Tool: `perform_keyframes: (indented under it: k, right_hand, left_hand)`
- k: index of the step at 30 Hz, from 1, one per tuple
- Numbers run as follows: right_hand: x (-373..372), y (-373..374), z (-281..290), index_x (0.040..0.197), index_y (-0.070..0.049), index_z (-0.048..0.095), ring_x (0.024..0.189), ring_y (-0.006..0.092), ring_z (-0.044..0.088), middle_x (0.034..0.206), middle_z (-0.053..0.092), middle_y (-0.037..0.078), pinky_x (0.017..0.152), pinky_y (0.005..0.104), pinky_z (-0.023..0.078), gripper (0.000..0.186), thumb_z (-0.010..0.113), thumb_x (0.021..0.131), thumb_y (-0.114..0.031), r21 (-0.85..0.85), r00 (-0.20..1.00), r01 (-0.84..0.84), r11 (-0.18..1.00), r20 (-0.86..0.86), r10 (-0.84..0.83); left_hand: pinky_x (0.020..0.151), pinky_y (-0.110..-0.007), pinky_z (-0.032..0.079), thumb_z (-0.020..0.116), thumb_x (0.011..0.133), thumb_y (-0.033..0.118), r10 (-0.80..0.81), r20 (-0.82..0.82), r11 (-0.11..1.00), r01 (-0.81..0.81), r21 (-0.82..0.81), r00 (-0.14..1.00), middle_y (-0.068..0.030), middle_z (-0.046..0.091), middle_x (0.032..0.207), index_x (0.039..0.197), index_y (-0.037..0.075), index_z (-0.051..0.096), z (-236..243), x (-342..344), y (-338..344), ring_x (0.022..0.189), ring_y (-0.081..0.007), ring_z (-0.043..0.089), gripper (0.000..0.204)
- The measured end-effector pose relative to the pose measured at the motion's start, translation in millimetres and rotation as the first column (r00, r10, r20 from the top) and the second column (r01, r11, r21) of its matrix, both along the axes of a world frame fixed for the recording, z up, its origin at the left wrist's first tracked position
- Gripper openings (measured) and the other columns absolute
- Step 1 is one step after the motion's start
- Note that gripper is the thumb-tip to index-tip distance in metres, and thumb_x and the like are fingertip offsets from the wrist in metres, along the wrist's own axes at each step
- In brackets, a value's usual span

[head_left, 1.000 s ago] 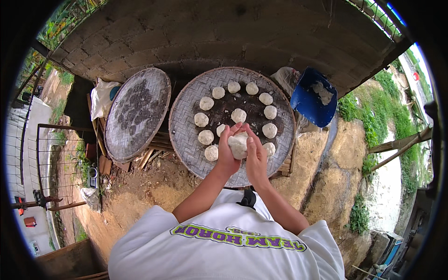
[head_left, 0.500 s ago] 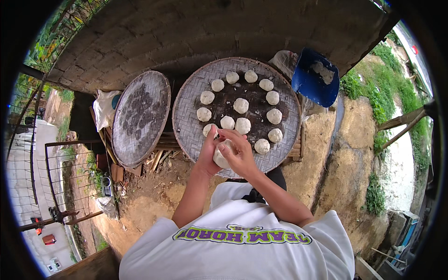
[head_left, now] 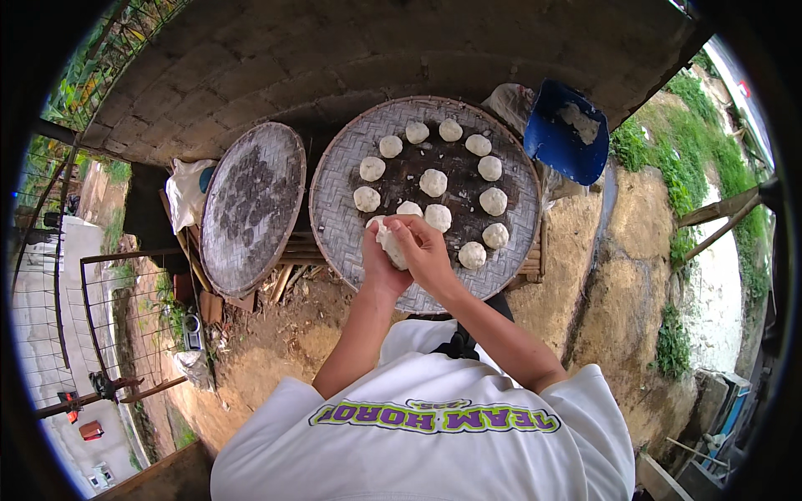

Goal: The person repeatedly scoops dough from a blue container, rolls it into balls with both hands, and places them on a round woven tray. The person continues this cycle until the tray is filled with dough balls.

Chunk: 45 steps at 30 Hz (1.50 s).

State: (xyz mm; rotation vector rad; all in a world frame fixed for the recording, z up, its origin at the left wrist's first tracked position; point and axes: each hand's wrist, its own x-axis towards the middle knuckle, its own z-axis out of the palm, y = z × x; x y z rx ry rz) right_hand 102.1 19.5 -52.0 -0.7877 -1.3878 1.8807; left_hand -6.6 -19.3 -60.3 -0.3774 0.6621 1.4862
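Both hands are together over the near edge of a round woven bamboo tray (head_left: 330,238). A white, crumbly dough ball (head_left: 389,243) sits between them. My left hand (head_left: 378,269) cups it from the left and below. From the right, my right hand (head_left: 428,260) wraps round it, fingers bent across its far side and thumb on top. Palms and fingers hide part of the ball. Several more white dough balls lie on the tray in a rough ring, with one ball (head_left: 433,183) in the middle and another ball (head_left: 438,218) just beyond my right fingers.
A second round woven tray (head_left: 253,209) leans at the left, dark marks on its face. At the far right of the big tray is a blue plastic scoop-like container (head_left: 568,142) with white residue. A block wall (head_left: 334,58) stands behind. Wire fencing (head_left: 92,317) runs along the left.
Both hands have moved slightly farther over the tray, with the dough ball turned between them. The right fingers are drawn in more tightly around it.
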Motion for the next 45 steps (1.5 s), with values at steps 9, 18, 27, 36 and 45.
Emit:
perform_keyframes:
  k: [9,18,27,36,45]
  right_hand:
    - [-4.1,-4.7,-33.0,0.131,0.001,0.068,0.116,0.0252,0.067,0.128,0.069,0.018,0.098,0.0389,0.054,0.044,0.070,0.103,-0.034,0.311,0.987,-0.160,0.937,0.074,0.144]
    - [-19.8,6.4,-49.1,0.139,0.002,0.063,0.113,0.0174,0.066,0.127,0.069,0.011,0.099,0.0339,0.052,0.036,0.059,0.111,-0.021,0.321,0.984,0.145,0.936,0.053,-0.171]
    - [-31.6,19.0,-31.4,0.130,0.002,0.070,0.119,0.0161,0.061,0.120,0.071,0.011,0.095,0.0325,0.053,0.036,0.056,0.112,-0.026,0.193,0.974,0.136,0.972,0.151,-0.167]
    - [-61.8,21.7,-48.1,0.116,0.003,0.071,0.102,0.0131,0.065,0.113,0.073,0.009,0.090,0.0301,0.051,0.026,0.067,0.107,-0.021,0.121,0.975,0.215,0.969,0.021,-0.219]
    - [-55.2,30.3,-73.1,0.160,0.000,0.040,0.149,0.0348,0.043,0.159,0.044,0.026,0.121,0.0450,0.036,0.071,0.069,0.100,-0.025,0.117,0.971,0.137,0.984,0.179,-0.157]
  left_hand:
    - [0.118,-0.055,0.046,0.039,0.107,0.056,-0.300,-0.027,0.925,0.298,0.235,0.953,-0.0226,0.062,0.142,0.143,0.003,0.055,-45.9,-27.4,-22.8,0.137,-0.0388,0.057,0.066]
    - [0.111,-0.048,0.048,0.038,0.110,0.062,-0.175,-0.171,0.982,0.183,0.036,0.970,-0.0106,0.065,0.139,0.143,0.011,0.058,-29.9,-35.5,-5.5,0.131,-0.0285,0.062,0.064]
    - [0.118,-0.051,0.044,0.039,0.107,0.068,0.034,-0.122,0.983,-0.012,0.181,0.992,-0.0166,0.060,0.147,0.149,0.007,0.048,-23.1,-29.1,20.7,0.138,-0.0352,0.058,0.074]
    - [0.110,-0.052,0.051,0.035,0.105,0.056,0.010,-0.006,0.991,-0.009,0.136,1.000,-0.0163,0.067,0.131,0.134,0.006,0.059,-46.1,-44.8,31.0,0.126,-0.0353,0.064,0.062]
    - [0.103,-0.050,0.056,0.048,0.105,0.054,0.030,-0.187,0.999,-0.026,0.023,0.982,-0.0153,0.068,0.131,0.131,0.005,0.059,-75.8,-76.6,58.8,0.120,-0.0330,0.067,0.057]
